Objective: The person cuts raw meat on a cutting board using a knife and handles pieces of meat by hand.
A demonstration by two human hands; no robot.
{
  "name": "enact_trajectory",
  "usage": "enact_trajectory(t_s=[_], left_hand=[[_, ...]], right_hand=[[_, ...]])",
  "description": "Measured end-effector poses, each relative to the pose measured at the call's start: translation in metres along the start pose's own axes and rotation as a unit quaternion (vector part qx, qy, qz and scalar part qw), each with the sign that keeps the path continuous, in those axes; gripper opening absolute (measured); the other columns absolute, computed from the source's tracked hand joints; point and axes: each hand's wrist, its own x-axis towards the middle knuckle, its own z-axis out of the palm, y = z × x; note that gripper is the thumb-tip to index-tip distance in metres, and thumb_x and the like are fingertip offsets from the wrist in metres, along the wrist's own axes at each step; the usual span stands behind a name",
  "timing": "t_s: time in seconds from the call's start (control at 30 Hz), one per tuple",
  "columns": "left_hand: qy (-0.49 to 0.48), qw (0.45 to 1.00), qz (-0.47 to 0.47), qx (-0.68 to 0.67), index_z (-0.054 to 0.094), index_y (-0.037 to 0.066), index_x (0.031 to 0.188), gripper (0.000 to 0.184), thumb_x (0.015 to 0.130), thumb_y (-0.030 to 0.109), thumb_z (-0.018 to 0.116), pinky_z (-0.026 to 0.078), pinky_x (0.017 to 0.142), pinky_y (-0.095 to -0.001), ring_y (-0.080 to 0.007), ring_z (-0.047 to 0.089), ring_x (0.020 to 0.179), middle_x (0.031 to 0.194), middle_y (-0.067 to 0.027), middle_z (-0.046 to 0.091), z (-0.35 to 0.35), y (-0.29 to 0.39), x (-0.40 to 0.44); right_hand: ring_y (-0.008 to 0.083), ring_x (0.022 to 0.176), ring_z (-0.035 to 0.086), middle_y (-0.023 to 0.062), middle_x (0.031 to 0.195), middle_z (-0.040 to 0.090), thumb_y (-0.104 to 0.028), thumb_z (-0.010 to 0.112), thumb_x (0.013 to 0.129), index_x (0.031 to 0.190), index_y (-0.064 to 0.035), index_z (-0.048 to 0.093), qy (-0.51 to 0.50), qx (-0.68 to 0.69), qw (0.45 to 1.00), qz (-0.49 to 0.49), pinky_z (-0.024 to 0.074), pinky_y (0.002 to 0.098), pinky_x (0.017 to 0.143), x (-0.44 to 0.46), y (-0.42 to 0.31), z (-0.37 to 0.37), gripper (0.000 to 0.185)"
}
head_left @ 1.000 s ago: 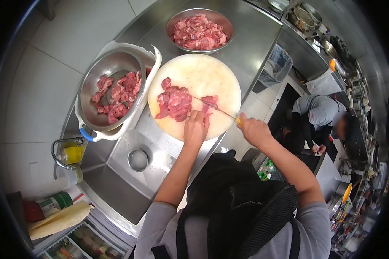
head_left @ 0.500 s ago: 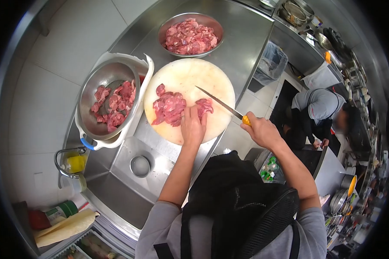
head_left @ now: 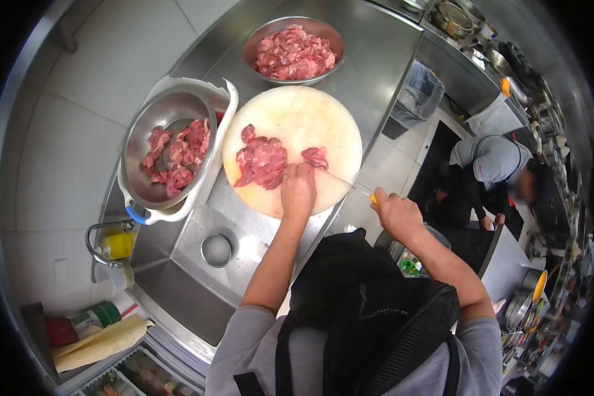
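Plenty of meat (head_left: 296, 54) looks already cut in the far bowl (head_left: 332, 38), but the pile (head_left: 261, 162) on the round board (head_left: 323, 115) seems uncut, the right hand (head_left: 398, 216) with its grip wrapped round a knife (head_left: 334, 177) (whether the left hand (head_left: 298, 193) holds meat, I cannot tell).

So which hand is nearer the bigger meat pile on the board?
The left hand, at the edge of the raw meat pile; the right hand is farther, off the cutting board.
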Motion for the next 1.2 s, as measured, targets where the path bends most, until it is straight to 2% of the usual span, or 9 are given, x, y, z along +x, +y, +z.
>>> enact_trajectory(t_s=[0.17, 0.4, 0.47, 0.6, 0.77, 0.97, 1.07, 1.13, 1.2], left_hand=[[0.037, 0.997, 0.065, -0.001, 0.071, 0.0, 0.104, 0.013, 0.102, 0.013, 0.07, 0.057, 0.081, -0.0558, -0.0462, 0.069, 0.091, 0.1, -0.0232, 0.068, 0.007, -0.009, -0.002], [0.03, 0.997, 0.069, -0.003, 0.07, 0.001, 0.105, 0.012, 0.102, 0.012, 0.068, 0.056, 0.08, -0.0563, -0.0465, 0.069, 0.091, 0.102, -0.0235, 0.067, 0.004, -0.017, -0.011], [0.01, 0.997, 0.071, 0.015, 0.069, 0.0, 0.109, 0.016, 0.095, 0.003, 0.063, 0.057, 0.09, -0.0522, -0.0442, 0.068, 0.1, 0.106, -0.0223, 0.066, 0.003, -0.014, -0.015], [-0.027, 0.999, 0.037, -0.001, 0.068, 0.0, 0.108, 0.016, 0.094, 0.002, 0.063, 0.057, 0.091, -0.0522, -0.0449, 0.068, 0.101, 0.105, -0.0228, 0.066, -0.007, -0.005, -0.011], [0.004, 0.997, 0.074, 0.008, 0.067, -0.001, 0.105, 0.013, 0.093, 0.001, 0.062, 0.057, 0.091, -0.052, -0.0464, 0.067, 0.1, 0.103, -0.0235, 0.065, -0.002, -0.012, -0.015], [0.0, 0.997, 0.074, -0.003, 0.067, -0.002, 0.106, 0.013, 0.094, 0.002, 0.063, 0.056, 0.093, -0.0526, -0.0461, 0.067, 0.1, 0.102, -0.0231, 0.065, 0.0, -0.016, -0.018], [0.004, 0.997, 0.07, -0.014, 0.067, -0.001, 0.106, 0.011, 0.096, 0.003, 0.064, 0.055, 0.094, -0.0532, -0.0461, 0.065, 0.1, 0.103, -0.0228, 0.064, -0.009, -0.012, -0.02], [0.003, 0.997, 0.075, -0.019, 0.067, -0.001, 0.106, 0.011, 0.098, 0.004, 0.064, 0.054, 0.094, -0.0532, -0.0456, 0.065, 0.101, 0.103, -0.0223, 0.064, -0.006, -0.016, -0.021], [0.001, 0.996, 0.086, -0.021, 0.068, -0.001, 0.107, 0.01, 0.099, 0.005, 0.064, 0.054, 0.094, -0.0531, -0.045, 0.064, 0.102, 0.103, -0.0218, 0.063, -0.008, -0.014, -0.022]], right_hand=[[0.0461, 0.096, 0.078, 0.025, 0.103, 0.077, -0.035, 0.056, 0.114, 0.121, -0.0063, 0.053, 0.001, -0.026, 1.0, -0.01, 0.0615, 0.057, 0.082, 0.044, -0.017, 0.004, 0.029], [0.0445, 0.096, 0.078, 0.0233, 0.102, 0.077, -0.037, 0.057, 0.113, 0.122, -0.0072, 0.053, -0.037, -0.079, 0.996, 0.03, 0.0627, 0.0552, 0.081, 0.017, 0.014, -0.014, 0.031], [0.0439, 0.095, 0.078, 0.0231, 0.101, 0.076, -0.036, 0.058, 0.112, 0.121, -0.0077, 0.053, -0.011, -0.082, 0.997, 0.01, 0.063, 0.054, 0.081, 0.027, 0.014, -0.011, 0.03], [0.0412, 0.092, 0.079, 0.0219, 0.099, 0.076, -0.033, 0.062, 0.11, 0.121, -0.0088, 0.053, 0.044, -0.134, 0.99, -0.027, 0.0636, 0.051, 0.078, 0.062, 0.002, 0.002, 0.028], [0.0419, 0.094, 0.079, 0.0221, 0.1, 0.076, -0.025, 0.06, 0.109, 0.119, -0.0092, 0.055, 0.021, -0.114, 0.993, -0.004, 0.0634, 0.0518, 0.08, 0.039, 0.019, -0.02, 0.02], [0.0423, 0.092, 0.079, 0.022, 0.098, 0.076, -0.034, 0.061, 0.11, 0.119, -0.0097, 0.056, 0.048, -0.129, 0.99, -0.029, 0.0624, 0.0539, 0.081, 0.069, 0.014, -0.004, 0.026], [0.0438, 0.094, 0.078, 0.0244, 0.098, 0.077, -0.036, 0.061, 0.111, 0.119, -0.009, 0.056, 0.014, -0.084, 0.996, -0.028, 0.0618, 0.0553, 0.082, 0.046, 0.029, -0.024, 0.028], [0.0468, 0.095, 0.077, 0.0268, 0.098, 0.077, -0.041, 0.062, 0.11, 0.12, -0.0083, 0.057, -0.044, -0.075, 0.996, 0.019, 0.0607, 0.0571, 0.085, 0.038, 0.035, -0.034, 0.034], [0.0488, 0.096, 0.076, 0.0273, 0.098, 0.077, -0.043, 0.063, 0.11, 0.122, -0.008, 0.058, -0.051, -0.047, 0.998, -0.005, 0.0599, 0.0585, 0.085, 0.042, 0.041, -0.034, 0.037]])
